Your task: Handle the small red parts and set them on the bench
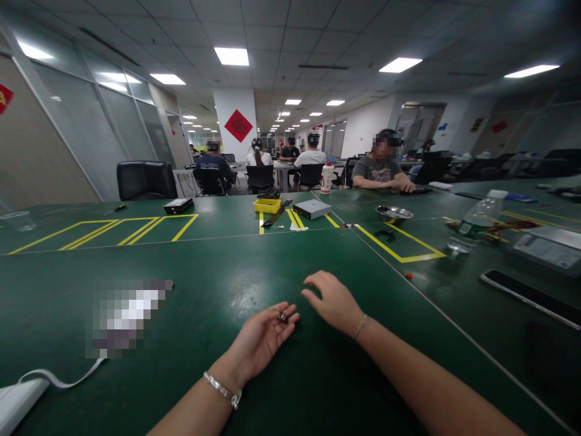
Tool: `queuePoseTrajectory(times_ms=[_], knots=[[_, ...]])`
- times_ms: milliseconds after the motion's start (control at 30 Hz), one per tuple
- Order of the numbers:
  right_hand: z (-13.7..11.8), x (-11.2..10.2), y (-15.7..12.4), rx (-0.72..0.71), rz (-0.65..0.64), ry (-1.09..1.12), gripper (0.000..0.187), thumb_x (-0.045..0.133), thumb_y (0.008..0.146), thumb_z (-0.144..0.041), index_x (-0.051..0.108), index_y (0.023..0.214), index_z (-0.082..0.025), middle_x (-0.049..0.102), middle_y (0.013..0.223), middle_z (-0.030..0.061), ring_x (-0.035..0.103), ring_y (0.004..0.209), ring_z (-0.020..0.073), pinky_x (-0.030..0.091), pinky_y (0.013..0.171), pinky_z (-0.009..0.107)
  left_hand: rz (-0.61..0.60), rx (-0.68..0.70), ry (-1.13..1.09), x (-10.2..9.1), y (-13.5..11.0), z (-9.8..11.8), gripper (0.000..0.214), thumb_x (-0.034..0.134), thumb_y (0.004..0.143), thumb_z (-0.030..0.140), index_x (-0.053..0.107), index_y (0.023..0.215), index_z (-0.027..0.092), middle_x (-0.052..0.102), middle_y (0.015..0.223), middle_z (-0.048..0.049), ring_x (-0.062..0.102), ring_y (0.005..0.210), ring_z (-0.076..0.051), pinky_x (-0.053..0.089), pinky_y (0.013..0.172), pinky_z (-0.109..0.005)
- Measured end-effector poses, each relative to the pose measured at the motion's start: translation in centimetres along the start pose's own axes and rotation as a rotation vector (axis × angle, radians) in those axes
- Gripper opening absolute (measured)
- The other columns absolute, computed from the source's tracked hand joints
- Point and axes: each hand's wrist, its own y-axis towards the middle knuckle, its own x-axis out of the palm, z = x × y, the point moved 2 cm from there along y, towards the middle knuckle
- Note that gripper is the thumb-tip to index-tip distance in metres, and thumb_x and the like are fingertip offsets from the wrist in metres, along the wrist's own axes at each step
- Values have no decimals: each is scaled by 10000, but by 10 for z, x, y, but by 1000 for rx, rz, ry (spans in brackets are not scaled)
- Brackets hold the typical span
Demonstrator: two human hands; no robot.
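Note:
Palm up above the green table, my left hand (267, 339) has its fingers slightly curled. On those fingers rests a small cluster of dark, shiny pieces (282, 317) with a touch of red, too small to name. Just to the right hovers my right hand (333, 303), back of the hand upward. Its thumb and forefinger are apart, and no thing shows between them; the other fingers are partly hidden. The two hands do not touch.
Ahead lie a yellow tray (267, 206), a grey metal box (311, 209) and a metal bowl (394, 212). A water bottle (476, 221) and phone (533, 297) are at right. A blurred-out device (134, 318) with a cable lies left. A person (384, 163) sits across the table.

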Motion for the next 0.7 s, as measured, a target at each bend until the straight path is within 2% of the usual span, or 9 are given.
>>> queuePoseTrajectory(times_ms=[67,167,233,300,367,467,700], knots=[[48,-16,3,171,70,-198,270,395,815,-294,550,988,-157,541,986,99,460,937,212,353,837,343,30,3,2,-2,0,2,260,496,733,46,502,987,102,563,1116,-118,586,959,-162,488,796,-210],[127,-37,-8,474,94,-468,376,376,809,-270,500,1130,-121,458,1150,173,394,1069,283,317,871,403,48,15,27,-1,-2,3,279,526,727,32,496,1000,78,539,1151,-160,581,973,-196,505,772,-209],[171,-44,-22,674,30,-501,433,339,820,-318,442,1209,-159,403,1221,188,375,1102,321,326,844,447,53,23,44,1,-3,2,290,544,731,50,489,1015,72,545,1141,-173,588,960,-208,513,757,-214],[200,-46,-35,819,-63,-475,448,305,826,-338,428,1227,-180,408,1225,196,396,1093,331,347,811,462,52,29,67,2,-4,2,303,563,731,70,486,1024,77,559,1123,-172,600,936,-205,520,736,-210],[214,-46,-43,884,-132,-454,412,312,818,-287,504,1157,-154,477,1151,204,444,1052,314,367,792,444,52,37,98,2,-4,2,306,577,730,91,486,1021,87,579,1093,-165,618,892,-190,525,704,-203],[215,-47,-46,910,-152,-460,336,358,774,-191,618,964,-98,558,1009,210,513,960,295,396,758,407,59,47,145,2,-5,1,298,596,721,109,489,1000,102,610,1033,-146,637,820,-165,525,657,-192],[206,-57,-44,959,-105,-479,291,390,738,-147,634,876,-69,577,913,211,568,837,266,431,686,368,40,88,236,1,-3,1,284,643,682,136,497,925,135,632,978,-100,635,788,-134,501,640,-180]])
